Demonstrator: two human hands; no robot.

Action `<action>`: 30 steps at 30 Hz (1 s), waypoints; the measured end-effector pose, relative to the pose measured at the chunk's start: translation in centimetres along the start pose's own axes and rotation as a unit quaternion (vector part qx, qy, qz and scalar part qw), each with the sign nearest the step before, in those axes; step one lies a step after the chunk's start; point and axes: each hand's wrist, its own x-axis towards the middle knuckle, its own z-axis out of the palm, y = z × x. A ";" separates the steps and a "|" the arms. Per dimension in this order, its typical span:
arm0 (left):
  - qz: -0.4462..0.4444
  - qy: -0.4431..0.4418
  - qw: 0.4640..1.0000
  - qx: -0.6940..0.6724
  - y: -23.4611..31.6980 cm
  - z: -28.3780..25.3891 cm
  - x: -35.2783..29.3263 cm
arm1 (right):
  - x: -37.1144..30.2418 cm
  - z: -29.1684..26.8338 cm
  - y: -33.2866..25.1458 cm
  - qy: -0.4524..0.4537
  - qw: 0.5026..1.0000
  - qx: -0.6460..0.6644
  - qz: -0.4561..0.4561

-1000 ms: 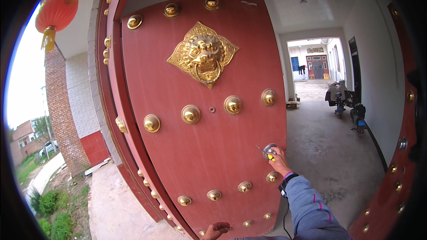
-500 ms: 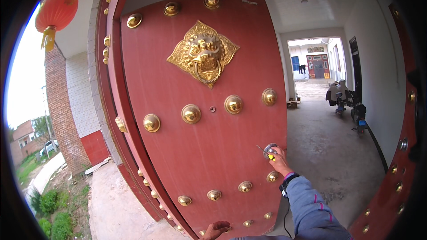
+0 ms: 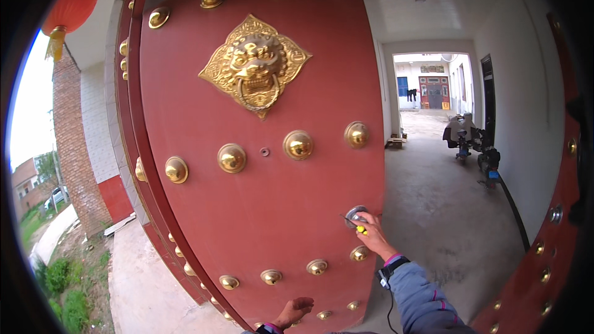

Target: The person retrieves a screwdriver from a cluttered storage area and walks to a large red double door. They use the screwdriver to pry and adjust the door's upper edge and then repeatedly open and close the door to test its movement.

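A large red door [image 3: 297,198] with gold domed studs and a gold lion-head knocker [image 3: 255,65] stands before me. Near its right edge is a round silver lock fitting [image 3: 355,213]. My right hand [image 3: 373,236] is at that fitting, fingers closed round a small screwdriver [image 3: 361,230] with a yellow and black handle. The screwdriver's thin shaft points up and left, in front of the fitting. I cannot tell whether its tip touches anything. Low in front of the door, my left hand [image 3: 293,313] is empty, its fingers stretched to the right.
A second red door leaf [image 3: 526,278] is at the right rim. Beyond the doorway runs a concrete passage with parked scooters [image 3: 465,136] and a dark inner door [image 3: 488,96]. To the left are a brick wall [image 3: 79,148] and a red lantern [image 3: 73,3]. A dark cable [image 3: 390,312] hangs from my right wrist.
The view has shifted, so the door sits farther left and looks larger. My left hand has risen farther into view. My right hand stays at the lock fitting with the screwdriver.
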 end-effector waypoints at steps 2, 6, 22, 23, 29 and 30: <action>0.021 0.013 0.998 0.053 0.7 2.4 2.5 | -0.1 -0.3 1.1 -0.015 0.999 0.028 -0.010; 0.040 0.064 0.995 0.069 2.1 8.5 7.2 | 0.4 -1.0 3.9 -0.045 0.989 0.138 -0.041; 0.021 0.188 0.970 0.154 7.2 18.7 17.9 | 2.3 -5.6 8.8 -0.196 0.931 0.271 -0.147; 0.021 0.190 0.966 0.173 7.1 18.9 18.7 | 2.6 -6.3 9.3 -0.198 0.899 0.354 -0.165; -0.028 0.235 0.958 0.165 5.3 20.9 22.4 | 6.4 -9.8 17.0 0.075 0.917 0.390 -0.039; -0.027 0.242 0.955 0.170 5.3 21.0 23.0 | 8.0 -9.2 18.2 0.085 0.900 0.427 0.007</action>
